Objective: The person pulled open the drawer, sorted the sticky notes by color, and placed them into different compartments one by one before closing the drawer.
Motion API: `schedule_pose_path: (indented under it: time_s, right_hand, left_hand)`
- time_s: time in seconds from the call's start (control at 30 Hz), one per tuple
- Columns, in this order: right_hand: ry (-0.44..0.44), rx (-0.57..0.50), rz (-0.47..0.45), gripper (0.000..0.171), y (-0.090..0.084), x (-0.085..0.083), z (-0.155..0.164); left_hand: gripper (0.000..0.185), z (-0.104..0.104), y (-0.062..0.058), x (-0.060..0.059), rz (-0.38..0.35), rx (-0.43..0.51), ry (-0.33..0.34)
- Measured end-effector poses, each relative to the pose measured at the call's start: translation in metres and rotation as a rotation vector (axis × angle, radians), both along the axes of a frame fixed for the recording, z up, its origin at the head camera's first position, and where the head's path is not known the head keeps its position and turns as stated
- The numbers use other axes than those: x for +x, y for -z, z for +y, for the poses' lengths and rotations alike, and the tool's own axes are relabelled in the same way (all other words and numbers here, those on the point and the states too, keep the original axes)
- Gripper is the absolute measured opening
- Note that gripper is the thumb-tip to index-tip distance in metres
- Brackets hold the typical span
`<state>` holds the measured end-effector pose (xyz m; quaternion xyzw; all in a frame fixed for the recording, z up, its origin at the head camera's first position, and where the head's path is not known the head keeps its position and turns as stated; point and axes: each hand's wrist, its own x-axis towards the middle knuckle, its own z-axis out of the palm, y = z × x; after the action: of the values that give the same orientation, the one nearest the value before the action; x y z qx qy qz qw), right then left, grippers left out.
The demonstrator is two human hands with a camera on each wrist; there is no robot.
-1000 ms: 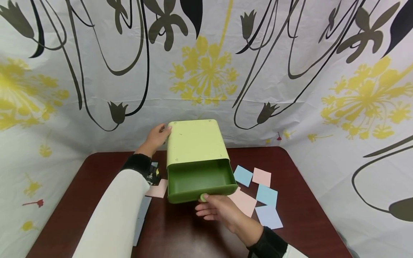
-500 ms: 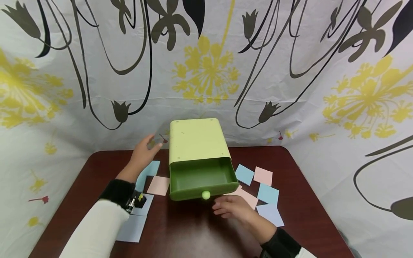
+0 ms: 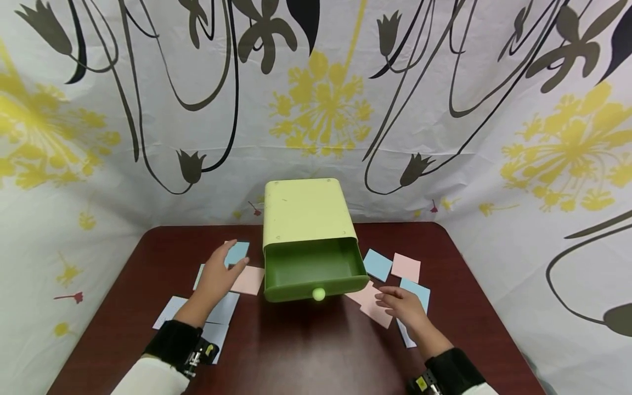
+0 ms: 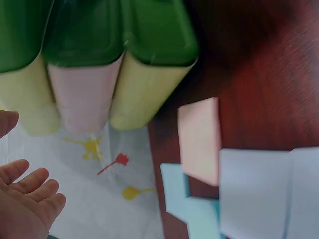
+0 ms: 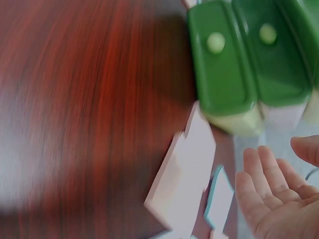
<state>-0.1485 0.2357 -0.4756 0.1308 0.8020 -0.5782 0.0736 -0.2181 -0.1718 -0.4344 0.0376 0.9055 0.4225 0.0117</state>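
A floral curtain (image 3: pixel 444 109) backs the dark red worktop (image 3: pixel 296 351). The green drawer box (image 3: pixel 306 219) stands centred, its drawer (image 3: pixel 311 271) pulled open. Both hands have left the box. The left hand (image 3: pixel 217 277), fingers relaxed, now hovers over paper squares (image 3: pixel 247 280); the right hand (image 3: pixel 402 307), released, reaches a pink square (image 3: pixel 372 307).

A pink note (image 4: pixel 199 140) is seen on the worktop (image 4: pixel 259 74) beside the box (image 4: pixel 144 94); relaxed fingers (image 4: pixel 30 186) are held apart from both.
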Motion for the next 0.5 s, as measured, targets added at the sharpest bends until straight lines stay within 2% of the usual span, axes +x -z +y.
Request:
schedule_pose_path:
  time_s: [0.2, 0.4, 0.5]
  right_hand:
    - [0.049, 0.111, 0.029, 0.04, 0.015, -0.011, 0.016]
    - [-0.058, 0.369, 0.119, 0.043, 0.027, -0.018, 0.014]
    - [-0.121, 0.462, 0.157, 0.048, 0.03, -0.022, 0.009]
  left_hand:
    - [0.065, 0.011, 0.018, 0.014, 0.004, -0.007, -0.016]
    - [0.062, 0.018, 0.036, 0.028, 0.011, -0.009, -0.007]
    - [0.061, 0.022, 0.045, 0.033, 0.034, -0.016, 0.005]
